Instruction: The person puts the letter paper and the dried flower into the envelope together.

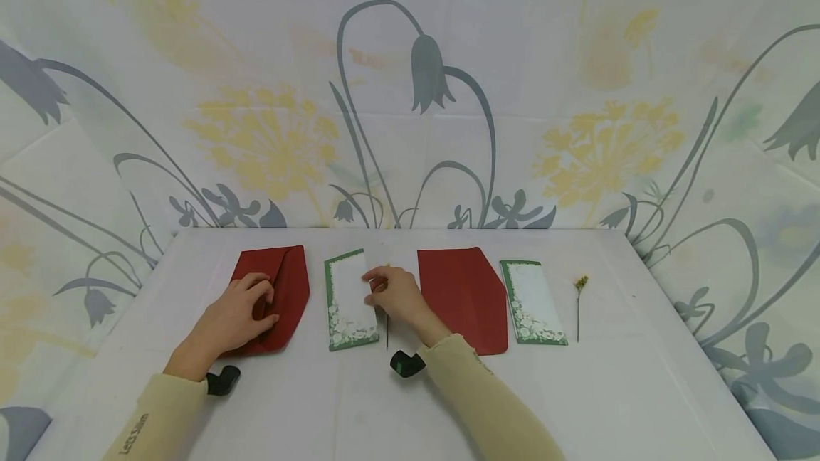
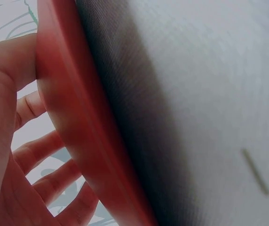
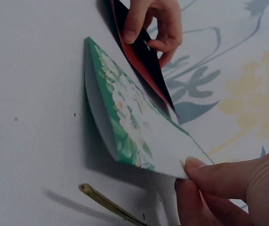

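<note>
My left hand holds a red envelope on the left of the table. In the right wrist view its thumb lies along the envelope's parted edge, with curled fingers at the flap and a dark inside showing. A white card with a green border and white flowers stands just right of that envelope. At the card's right edge, my right hand pinches it between thumb and fingers, and the card looks folded and slightly raised. Beneath the right hand lies a thin stem, its upper part mostly hidden.
Right of my right hand lies a second red envelope, partly covered by the forearm. Beside it are another green-bordered card and a yellow dried flower on a thin stem. A floral cloth hangs behind the white table.
</note>
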Motion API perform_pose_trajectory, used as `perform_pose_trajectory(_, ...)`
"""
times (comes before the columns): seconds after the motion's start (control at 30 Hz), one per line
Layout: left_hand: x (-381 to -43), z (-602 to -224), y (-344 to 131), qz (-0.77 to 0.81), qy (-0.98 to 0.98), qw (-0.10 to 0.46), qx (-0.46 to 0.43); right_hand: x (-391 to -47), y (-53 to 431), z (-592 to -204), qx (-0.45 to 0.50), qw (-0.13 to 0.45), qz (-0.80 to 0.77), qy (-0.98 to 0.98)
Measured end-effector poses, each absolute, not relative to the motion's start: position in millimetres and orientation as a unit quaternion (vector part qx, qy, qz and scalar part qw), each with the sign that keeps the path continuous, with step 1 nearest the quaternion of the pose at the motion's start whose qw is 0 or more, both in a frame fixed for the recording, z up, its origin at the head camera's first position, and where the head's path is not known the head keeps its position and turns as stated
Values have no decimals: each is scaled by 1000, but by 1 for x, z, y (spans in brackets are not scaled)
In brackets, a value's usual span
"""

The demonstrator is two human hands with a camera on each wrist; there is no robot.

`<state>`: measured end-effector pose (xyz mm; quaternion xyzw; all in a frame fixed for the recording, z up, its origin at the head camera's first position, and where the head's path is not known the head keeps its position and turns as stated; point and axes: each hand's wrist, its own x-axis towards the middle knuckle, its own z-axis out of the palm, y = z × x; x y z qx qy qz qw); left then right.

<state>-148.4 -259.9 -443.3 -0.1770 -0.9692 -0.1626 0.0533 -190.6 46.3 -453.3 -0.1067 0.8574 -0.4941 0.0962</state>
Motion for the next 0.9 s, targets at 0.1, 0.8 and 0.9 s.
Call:
perform_pose_trajectory(0.1,-148,-443,-259,-162,-970,52,-176,-190,46,-452,-110,93,-496,856)
perform_pose_trajectory(0.8,-151,-445,-260,-156,-971,56,-172,-180,4,-446,-118,-2,-571,813)
perform_pose_trajectory(0.9,-150,-445,-260,-157,-970,57,-175,-179,-3,-448,-119,2,-566,816)
